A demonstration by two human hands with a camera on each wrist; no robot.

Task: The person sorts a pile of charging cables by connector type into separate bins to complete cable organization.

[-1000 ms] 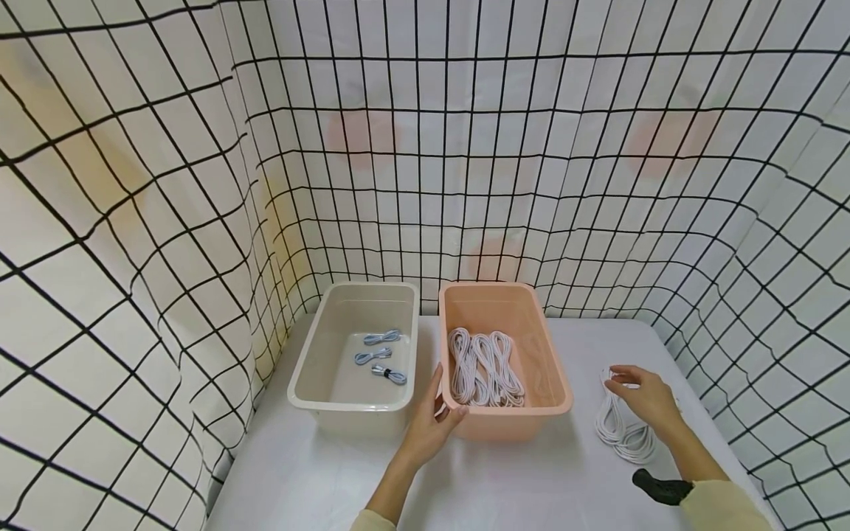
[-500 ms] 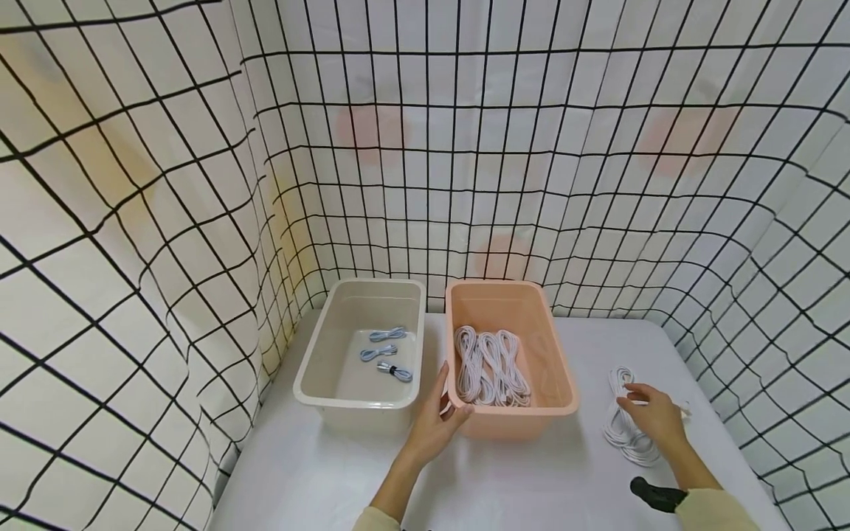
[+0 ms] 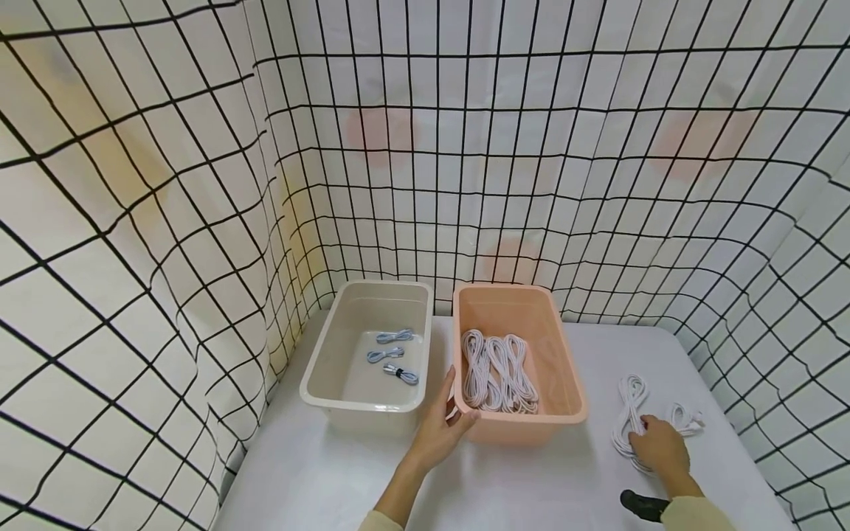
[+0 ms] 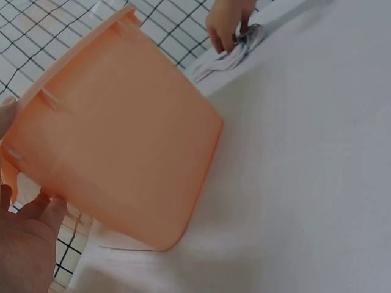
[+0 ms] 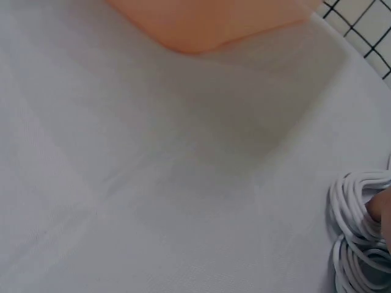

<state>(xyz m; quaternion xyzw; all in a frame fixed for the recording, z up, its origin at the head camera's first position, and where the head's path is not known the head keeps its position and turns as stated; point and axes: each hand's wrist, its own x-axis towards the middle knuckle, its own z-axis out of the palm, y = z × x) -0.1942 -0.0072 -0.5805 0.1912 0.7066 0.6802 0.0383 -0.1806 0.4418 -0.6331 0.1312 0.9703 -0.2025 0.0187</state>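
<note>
In the head view my left hand (image 3: 434,431) grips the near left corner of a peach plastic bin (image 3: 514,435), thumb on the front and fingers along the side. Several bundled white cables (image 3: 494,376) lie inside that bin. To the right, my right hand (image 3: 662,446) pinches the middle of a coiled white cable (image 3: 631,398) on the table. The right wrist view catches only a fingertip over this coil (image 5: 351,226). Under and beyond the hand, a second loose loop of white cable with connectors (image 3: 687,420) shows; whether it joins the coil I cannot tell.
Left of the peach bin stands a beige bin (image 3: 332,391) holding 3 small light-blue cable bundles (image 3: 385,355). Both bins sit on a white-covered table (image 3: 505,487). Black grid netting (image 3: 491,184) surrounds the table at the back and sides.
My right hand has moved lower along the white coil, from its far end to its middle, uncovering the far loop and the connector end. The left hand keeps its hold on the bin.
</note>
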